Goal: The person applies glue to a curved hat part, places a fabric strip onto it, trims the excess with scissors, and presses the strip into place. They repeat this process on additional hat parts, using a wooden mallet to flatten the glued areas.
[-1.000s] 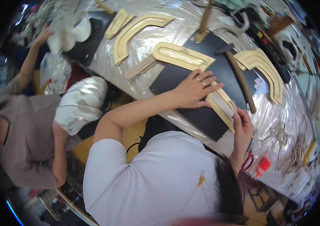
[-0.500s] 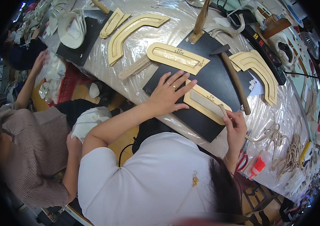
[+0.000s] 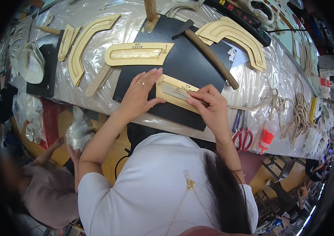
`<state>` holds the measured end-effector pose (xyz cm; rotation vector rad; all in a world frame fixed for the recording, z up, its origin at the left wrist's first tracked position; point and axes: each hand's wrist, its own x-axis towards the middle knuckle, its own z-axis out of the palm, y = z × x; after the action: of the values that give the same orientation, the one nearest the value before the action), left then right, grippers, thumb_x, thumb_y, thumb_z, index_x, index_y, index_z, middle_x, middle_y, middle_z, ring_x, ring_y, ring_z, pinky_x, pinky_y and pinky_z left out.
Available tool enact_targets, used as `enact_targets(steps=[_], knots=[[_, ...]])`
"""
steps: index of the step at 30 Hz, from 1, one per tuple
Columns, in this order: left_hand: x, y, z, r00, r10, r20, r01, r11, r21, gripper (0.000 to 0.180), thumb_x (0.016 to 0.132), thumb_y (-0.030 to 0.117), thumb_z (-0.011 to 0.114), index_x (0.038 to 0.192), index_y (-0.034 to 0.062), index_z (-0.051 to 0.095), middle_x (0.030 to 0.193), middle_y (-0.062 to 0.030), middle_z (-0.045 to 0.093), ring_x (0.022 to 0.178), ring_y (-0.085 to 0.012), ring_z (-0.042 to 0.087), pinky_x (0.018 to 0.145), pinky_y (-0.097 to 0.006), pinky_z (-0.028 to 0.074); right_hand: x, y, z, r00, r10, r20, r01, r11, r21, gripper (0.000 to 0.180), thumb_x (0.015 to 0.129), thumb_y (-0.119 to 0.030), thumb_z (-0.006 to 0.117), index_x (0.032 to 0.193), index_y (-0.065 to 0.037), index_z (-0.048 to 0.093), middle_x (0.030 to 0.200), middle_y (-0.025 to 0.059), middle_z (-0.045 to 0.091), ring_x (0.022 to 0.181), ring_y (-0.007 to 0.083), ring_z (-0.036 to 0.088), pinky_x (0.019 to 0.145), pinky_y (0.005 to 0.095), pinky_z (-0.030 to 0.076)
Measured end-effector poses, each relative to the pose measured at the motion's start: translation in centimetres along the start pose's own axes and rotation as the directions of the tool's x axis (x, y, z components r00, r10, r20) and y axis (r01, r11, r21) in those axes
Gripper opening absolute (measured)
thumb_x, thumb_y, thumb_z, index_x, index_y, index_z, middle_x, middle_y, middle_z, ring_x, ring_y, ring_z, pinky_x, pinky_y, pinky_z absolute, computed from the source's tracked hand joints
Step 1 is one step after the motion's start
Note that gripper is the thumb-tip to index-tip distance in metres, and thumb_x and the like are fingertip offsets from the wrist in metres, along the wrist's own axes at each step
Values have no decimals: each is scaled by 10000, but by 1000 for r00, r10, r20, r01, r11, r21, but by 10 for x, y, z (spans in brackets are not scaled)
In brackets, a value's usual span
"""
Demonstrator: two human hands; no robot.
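Observation:
A pale yellow template point(image 3: 167, 80) with a grey inset strip point(image 3: 171, 90) lies on the black work board point(image 3: 180, 116) in front of me. My left hand point(image 3: 140, 93) rests at the template's left end, fingers stretched out and thumb apart. My right hand point(image 3: 211, 105) pinches the end of a beige cord point(image 3: 249, 107) over the inset strip, covering the template's right end. From this hand the cord trails off to the right. Just beyond lies another yellow template point(image 3: 135, 54), with a wooden-handled hammer point(image 3: 210, 55) to its right.
Curved yellow templates point(image 3: 76, 59) point(image 3: 249, 47) lie at far left and far right. Red-handled scissors point(image 3: 242, 138), a red-and-clear bottle point(image 3: 268, 135) and a cord bundle point(image 3: 298, 110) are at right. A wooden handle point(image 3: 150, 10) stands upright behind. A co-worker point(image 3: 53, 192) sits at lower left.
The view has turned, shifting the table leftward. My right hand has moved inward from the template's right end, still pinching the cord. My left hand stays at the left end.

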<state>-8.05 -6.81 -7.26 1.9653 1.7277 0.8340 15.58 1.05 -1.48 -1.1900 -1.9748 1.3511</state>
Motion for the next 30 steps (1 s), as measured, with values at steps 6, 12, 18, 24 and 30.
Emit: enact_targets(steps=[6, 12, 18, 24, 30], knots=[[2, 14, -11, 993, 6, -121, -21, 993, -118, 844, 662, 248, 886, 1402, 120, 499, 1473, -119, 462, 1363, -342, 417, 1135, -459, 321, 2, -8, 6, 998, -62, 13, 62, 998, -9, 240, 804, -71, 800, 1037, -31, 760, 828, 34, 586, 689, 85, 561, 586, 219, 447], [15, 30, -29, 981, 155, -118, -158, 987, -12, 455, 677, 251, 864, 1106, 190, 725, 1491, -66, 447, 1367, -335, 343, 1119, -441, 285, 5, -10, 9, 996, -76, 51, 79, 995, -57, 204, 817, -118, 790, 994, -25, 751, 839, 70, 584, 638, 160, 576, 572, 281, 470], [19, 29, -32, 976, 216, -3, -213, 964, 158, 341, 674, 219, 863, 978, 165, 718, 1483, -87, 458, 1389, -325, 315, 1120, -438, 245, 0, -3, 19, 991, -129, 22, 131, 987, -98, 204, 801, -92, 802, 993, -38, 759, 833, 46, 596, 642, 110, 558, 547, 240, 443], [5, 13, -18, 994, 65, -83, -57, 995, 86, 514, 687, 185, 848, 1142, 126, 617, 1402, -85, 523, 1344, -306, 400, 1079, -455, 276, 7, 13, 35, 992, -120, -47, 111, 981, -159, 191, 811, -95, 787, 993, -47, 758, 808, 46, 590, 614, 126, 556, 559, 262, 452], [-14, 3, 0, 994, 105, -41, -99, 986, 134, 411, 748, 130, 807, 1099, 88, 596, 1267, -63, 624, 1229, -262, 559, 1029, -444, 361, 14, 20, 39, 984, -175, 17, 174, 952, -251, 201, 816, -119, 781, 1002, -49, 751, 810, 48, 600, 606, 148, 589, 563, 270, 474]])
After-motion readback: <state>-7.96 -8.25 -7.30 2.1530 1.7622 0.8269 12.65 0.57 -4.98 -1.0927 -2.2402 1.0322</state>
